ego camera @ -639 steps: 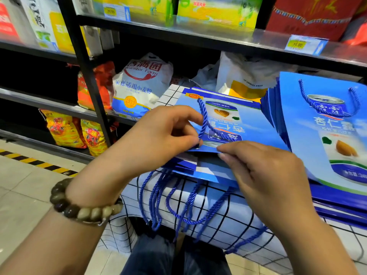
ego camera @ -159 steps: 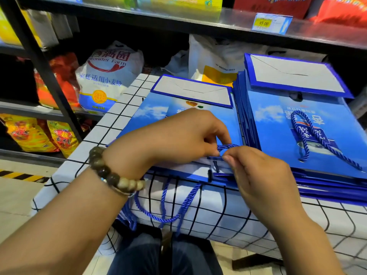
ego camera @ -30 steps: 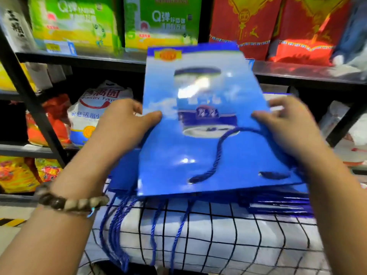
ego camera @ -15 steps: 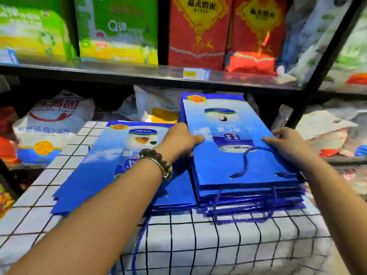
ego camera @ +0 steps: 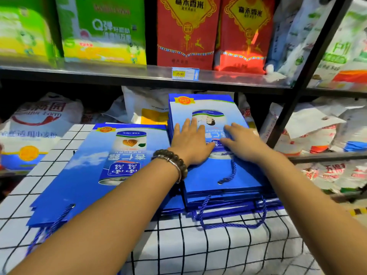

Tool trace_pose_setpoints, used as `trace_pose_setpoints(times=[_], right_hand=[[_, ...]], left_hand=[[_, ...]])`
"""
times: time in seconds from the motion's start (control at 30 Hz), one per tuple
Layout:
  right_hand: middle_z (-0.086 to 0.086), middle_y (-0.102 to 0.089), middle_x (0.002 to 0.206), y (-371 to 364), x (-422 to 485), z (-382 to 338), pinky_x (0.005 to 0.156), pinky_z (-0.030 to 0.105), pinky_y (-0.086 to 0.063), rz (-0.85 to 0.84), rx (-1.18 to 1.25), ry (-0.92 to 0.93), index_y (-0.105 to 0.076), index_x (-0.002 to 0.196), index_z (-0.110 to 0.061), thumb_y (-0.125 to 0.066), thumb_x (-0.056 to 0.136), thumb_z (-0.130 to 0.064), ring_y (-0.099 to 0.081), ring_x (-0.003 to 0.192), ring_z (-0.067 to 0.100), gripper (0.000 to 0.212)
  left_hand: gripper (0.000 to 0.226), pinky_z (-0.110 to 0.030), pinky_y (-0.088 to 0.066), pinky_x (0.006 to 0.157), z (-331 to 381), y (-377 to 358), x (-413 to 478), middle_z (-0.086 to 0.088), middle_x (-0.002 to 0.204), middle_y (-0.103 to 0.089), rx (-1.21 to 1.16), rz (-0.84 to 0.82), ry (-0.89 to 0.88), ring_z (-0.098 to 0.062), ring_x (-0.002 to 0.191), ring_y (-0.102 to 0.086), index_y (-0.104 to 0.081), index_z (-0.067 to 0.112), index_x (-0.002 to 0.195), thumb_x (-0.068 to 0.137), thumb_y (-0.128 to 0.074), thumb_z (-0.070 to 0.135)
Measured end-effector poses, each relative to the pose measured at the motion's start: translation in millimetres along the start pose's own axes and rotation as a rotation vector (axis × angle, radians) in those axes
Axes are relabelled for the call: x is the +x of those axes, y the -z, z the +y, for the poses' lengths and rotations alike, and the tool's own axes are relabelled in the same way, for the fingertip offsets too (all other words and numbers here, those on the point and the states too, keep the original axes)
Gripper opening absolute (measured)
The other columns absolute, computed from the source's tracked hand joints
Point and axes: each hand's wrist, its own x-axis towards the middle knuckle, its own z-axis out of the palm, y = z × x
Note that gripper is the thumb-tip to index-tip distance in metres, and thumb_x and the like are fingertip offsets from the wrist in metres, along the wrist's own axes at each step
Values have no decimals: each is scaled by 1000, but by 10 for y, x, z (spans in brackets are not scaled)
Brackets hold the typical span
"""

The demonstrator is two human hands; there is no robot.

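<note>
Two stacks of flat blue gift bags with blue cord handles lie on a table under a white cloth with a black grid (ego camera: 198,241). The right stack (ego camera: 218,175) is the taller one. My left hand (ego camera: 190,139), with a bead bracelet on its wrist, lies flat on the top bag of that stack, fingers straight. Beside it, my right hand (ego camera: 242,141) presses the same bag with flat fingers. The left stack (ego camera: 95,167) lies untouched under my left forearm.
A black shelf unit stands right behind the table. Its upper shelf (ego camera: 139,73) carries green and red rice packs and a price tag (ego camera: 184,73). White flour sacks (ego camera: 39,124) fill the lower shelf. A black upright (ego camera: 309,70) rises at the right.
The bag that I held up a second ago now lies on top of the right stack. Both hands moved from its side edges onto its face and press it flat.
</note>
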Motion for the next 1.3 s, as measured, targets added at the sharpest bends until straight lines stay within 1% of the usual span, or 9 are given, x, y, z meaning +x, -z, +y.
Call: trace_pose_setpoints(times=[0.17,0.37,0.57,0.8,0.93,1.07,1.13,1.2,1.3], right_hand=[[7,14,155,-298,-31,57,115,46,-7,-271,-108,-50,4,148,-19,-24,95,-51,6,143,27,68],[6,19,154,-357,-13,40,114,47,-3,-356,-113,-61,8,147,-21,-19,93,-56,11,143,25,70],[9,13,155,-211,-52,-14,115,48,-8,-316,-131,-53,4,148,-18,-21,93,-56,4,144,26,71],[3,-40,144,288,-261,-708,97,33,-35,109,197,200,-32,141,-20,-62,85,-34,-42,127,23,66],[-9,-55,130,229,-662,-1316,89,18,-37,-133,421,430,-44,134,-31,-68,79,-35,-51,114,5,60],[-11,-37,145,-93,-937,-1732,105,34,-35,-381,195,603,-35,139,-33,-63,78,-50,-34,131,10,69],[-10,-24,152,-210,-971,-1819,110,36,-29,-423,126,621,-33,140,-31,-58,83,-49,-22,138,11,65],[-10,-15,155,-259,-1000,-1846,113,34,-24,-423,115,608,-31,141,-31,-53,86,-48,-14,141,8,62],[-14,-13,154,-286,-1069,-1891,112,31,-25,-400,128,606,-29,141,-33,-47,90,-48,-9,141,4,57]], left_hand=[[69,-45,8,113,-114,-354,69,-7,155,17,-31,-158,24,-23,142,16,3,16,148,95,-18,55],[70,-45,7,114,-107,-390,84,-8,154,18,-43,-207,45,-23,142,15,3,16,148,94,-17,56],[66,-45,8,113,-109,-36,-91,-5,156,7,-270,-235,-3,-19,143,9,-10,20,148,94,-32,52],[44,-42,0,116,-537,295,-1152,12,145,-36,-308,2,65,-10,137,-26,-38,31,136,93,-43,42],[47,-36,-23,111,-940,262,-1761,14,136,-47,-176,55,269,-11,125,-41,-44,35,129,87,-38,55],[62,-29,-23,109,-1098,226,-2063,10,148,-32,-56,71,369,-12,134,-32,-40,34,136,81,-26,59],[54,-33,-36,102,-1108,234,-2162,6,141,-44,-7,114,364,-17,127,-44,-52,29,128,83,-38,54],[28,-38,-54,71,-1180,233,-2258,1,109,-67,82,199,302,-23,93,-67,-71,23,99,76,-65,39],[27,-33,-53,43,-1327,174,-2421,3,80,-70,97,255,268,-23,63,-68,-72,23,75,53,-87,23]])
